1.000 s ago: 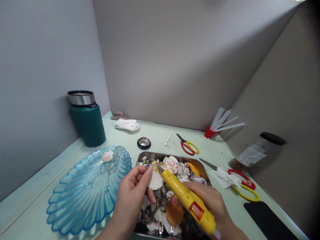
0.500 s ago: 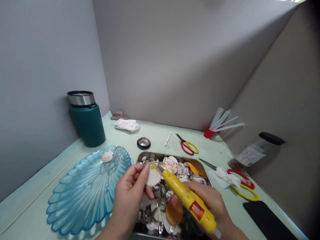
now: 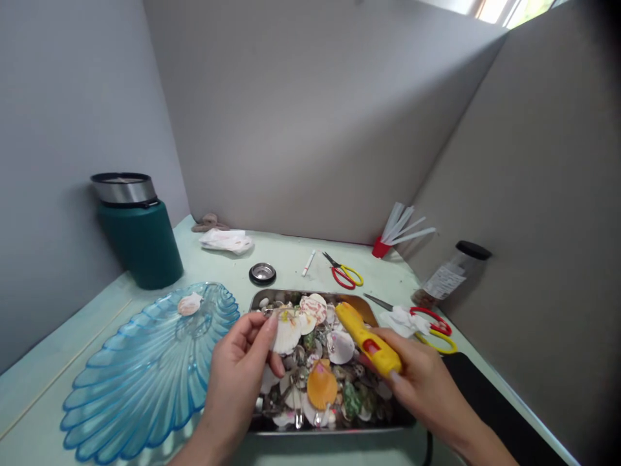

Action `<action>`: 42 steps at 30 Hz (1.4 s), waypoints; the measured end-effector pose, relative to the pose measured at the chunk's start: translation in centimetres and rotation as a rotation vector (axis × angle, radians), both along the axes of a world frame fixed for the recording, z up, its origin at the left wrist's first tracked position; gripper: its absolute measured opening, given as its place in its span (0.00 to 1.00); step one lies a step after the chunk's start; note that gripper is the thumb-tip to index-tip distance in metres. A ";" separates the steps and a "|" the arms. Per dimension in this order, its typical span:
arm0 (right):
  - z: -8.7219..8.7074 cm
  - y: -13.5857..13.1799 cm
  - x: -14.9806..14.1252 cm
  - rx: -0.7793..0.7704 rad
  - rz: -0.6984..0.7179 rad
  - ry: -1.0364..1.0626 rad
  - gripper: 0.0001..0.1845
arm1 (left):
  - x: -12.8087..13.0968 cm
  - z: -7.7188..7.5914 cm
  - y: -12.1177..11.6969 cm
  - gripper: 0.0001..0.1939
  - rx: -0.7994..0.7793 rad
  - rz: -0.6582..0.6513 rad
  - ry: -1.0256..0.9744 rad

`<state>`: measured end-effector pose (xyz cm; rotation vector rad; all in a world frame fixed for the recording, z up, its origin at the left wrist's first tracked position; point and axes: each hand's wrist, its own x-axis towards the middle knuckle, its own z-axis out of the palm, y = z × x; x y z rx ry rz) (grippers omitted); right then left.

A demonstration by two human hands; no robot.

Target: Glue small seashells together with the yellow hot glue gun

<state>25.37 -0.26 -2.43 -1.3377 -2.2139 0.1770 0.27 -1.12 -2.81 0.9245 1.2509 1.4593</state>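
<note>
Between thumb and fingers, my left hand (image 3: 250, 356) pinches a white scallop shell (image 3: 287, 333) with a small yellow patch near its top. My right hand (image 3: 412, 366) is wrapped round a yellow glue gun (image 3: 366, 340); its front end points up and left, apart from the shell. Below both hands lies a metal tray (image 3: 334, 432) full of shells and small stones. Among them are an orange scallop shell (image 3: 322, 386), a red-and-white patterned shell (image 3: 314, 309) and a green stone (image 3: 352, 400).
At left, a blue shell-shaped dish (image 3: 140, 382) holds a small shell (image 3: 189, 303). Behind it stands a green flask (image 3: 140, 243), its lid (image 3: 262, 273) nearby. Scissors (image 3: 345, 273), more scissors (image 3: 434, 327), a red cup (image 3: 381, 247) of glue sticks, a jar (image 3: 451, 275) and a black mat (image 3: 490, 401) lie beyond.
The glue gun has moved away from the held shell, to the right. My left hand still pinches the shell. The whole view has shifted, so the tray shows more fully.
</note>
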 end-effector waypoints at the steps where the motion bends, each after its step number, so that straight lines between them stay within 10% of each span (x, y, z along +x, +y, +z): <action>1: -0.1 -0.3 0.3 -0.011 -0.010 -0.072 0.20 | 0.0 0.0 -0.1 0.11 0.005 -0.009 0.010; 10: 1.7 -1.8 -1.1 -0.095 -0.042 -0.444 0.18 | 0.3 0.4 -0.4 0.09 0.024 -0.090 0.052; 19: 7.1 0.1 -5.3 -0.108 0.101 -0.140 0.10 | 0.6 0.0 -0.2 0.12 0.011 -0.131 -0.049; 42: 6.6 1.9 -8.2 -0.434 0.240 0.176 0.15 | 0.3 -0.1 0.1 0.13 -0.035 -0.128 -0.058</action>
